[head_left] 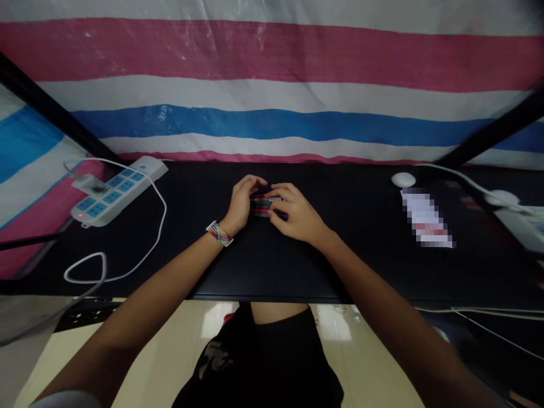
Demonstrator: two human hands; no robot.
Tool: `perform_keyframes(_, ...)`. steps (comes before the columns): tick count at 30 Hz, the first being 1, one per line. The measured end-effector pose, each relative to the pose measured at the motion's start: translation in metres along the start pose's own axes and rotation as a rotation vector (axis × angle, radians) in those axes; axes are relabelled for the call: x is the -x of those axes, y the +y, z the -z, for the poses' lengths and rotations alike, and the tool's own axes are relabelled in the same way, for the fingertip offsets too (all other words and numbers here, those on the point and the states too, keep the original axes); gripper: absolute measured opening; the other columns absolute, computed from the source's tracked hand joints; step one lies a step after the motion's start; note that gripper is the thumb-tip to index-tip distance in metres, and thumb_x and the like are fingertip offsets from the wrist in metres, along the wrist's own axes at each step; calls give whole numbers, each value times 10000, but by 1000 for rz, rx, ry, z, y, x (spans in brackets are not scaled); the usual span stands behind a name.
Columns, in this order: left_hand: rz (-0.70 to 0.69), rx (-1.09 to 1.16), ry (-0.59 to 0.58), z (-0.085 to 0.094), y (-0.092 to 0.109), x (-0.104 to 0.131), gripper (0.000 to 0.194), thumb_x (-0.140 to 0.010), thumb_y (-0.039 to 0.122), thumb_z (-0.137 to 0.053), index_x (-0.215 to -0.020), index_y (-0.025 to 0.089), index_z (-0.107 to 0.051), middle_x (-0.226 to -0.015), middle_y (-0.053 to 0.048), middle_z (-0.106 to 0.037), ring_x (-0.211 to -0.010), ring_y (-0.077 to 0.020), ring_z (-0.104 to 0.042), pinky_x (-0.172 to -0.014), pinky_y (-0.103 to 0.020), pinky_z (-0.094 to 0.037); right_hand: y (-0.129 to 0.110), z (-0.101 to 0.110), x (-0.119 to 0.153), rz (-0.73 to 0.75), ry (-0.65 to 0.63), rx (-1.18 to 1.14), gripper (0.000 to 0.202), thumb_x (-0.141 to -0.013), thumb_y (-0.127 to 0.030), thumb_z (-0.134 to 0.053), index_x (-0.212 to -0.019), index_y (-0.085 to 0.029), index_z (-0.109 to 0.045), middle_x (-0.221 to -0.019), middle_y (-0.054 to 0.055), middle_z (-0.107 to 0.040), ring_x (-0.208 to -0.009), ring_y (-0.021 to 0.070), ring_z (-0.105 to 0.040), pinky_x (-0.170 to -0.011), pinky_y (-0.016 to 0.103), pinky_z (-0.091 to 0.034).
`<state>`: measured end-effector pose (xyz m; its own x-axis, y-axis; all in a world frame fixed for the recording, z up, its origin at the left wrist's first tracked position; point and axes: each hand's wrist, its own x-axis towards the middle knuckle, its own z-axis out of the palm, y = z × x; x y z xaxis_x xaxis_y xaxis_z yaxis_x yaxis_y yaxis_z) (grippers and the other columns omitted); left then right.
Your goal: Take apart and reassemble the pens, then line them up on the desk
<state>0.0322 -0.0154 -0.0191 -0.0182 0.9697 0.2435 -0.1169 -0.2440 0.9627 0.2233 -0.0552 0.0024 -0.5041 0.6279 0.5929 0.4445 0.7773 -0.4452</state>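
Observation:
Several slim pen-like sticks, the pens (260,207), lie side by side on the black tabletop (272,266), with red, pink and grey showing. My left hand (243,201) is cupped at their left ends, its palm beside them and its fingers stretched out towards the right. A woven multicoloured watch band (220,233) is round the left wrist. My right hand (295,212) bends over the right part of the pens, thumb on the near side and fingertips on the far side. It covers their right ends, so their exact kind is hard to make out.
At the left stands a white power strip (121,190) with a plugged-in charger (90,186) and a looping white cable (164,212). To the right are a white mouse-like object (403,179) and a blurred-out white packet (427,218). A striped sheet (272,93) hangs behind.

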Motion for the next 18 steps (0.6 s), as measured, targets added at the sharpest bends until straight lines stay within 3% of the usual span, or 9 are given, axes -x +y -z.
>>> perform_keyframes(6, 10, -4, 10, 0, 1, 0, 316, -1059, 289, -496, -871, 235, -743, -1039, -67, -791, -1067, -216, -729, -1071, -376, -539, -9, -2, 1, 98, -107, -8, 176, -1010, -181, -658, -906, -223, -794, -1245, 132, -793, -1379, 359, -633, -1145, 601, -562)
perform_keyframes(18, 10, -50, -1, 1, -1, 0, 349, -1102, 384, -463, -902, 243, -712, -1106, -77, -805, -1154, -228, -752, -1122, -403, -552, -9, 3, 1, 54, -144, -16, 151, -976, -173, -704, -987, -270, -819, -1305, 112, -776, -1392, 368, -620, -1145, 642, -538)
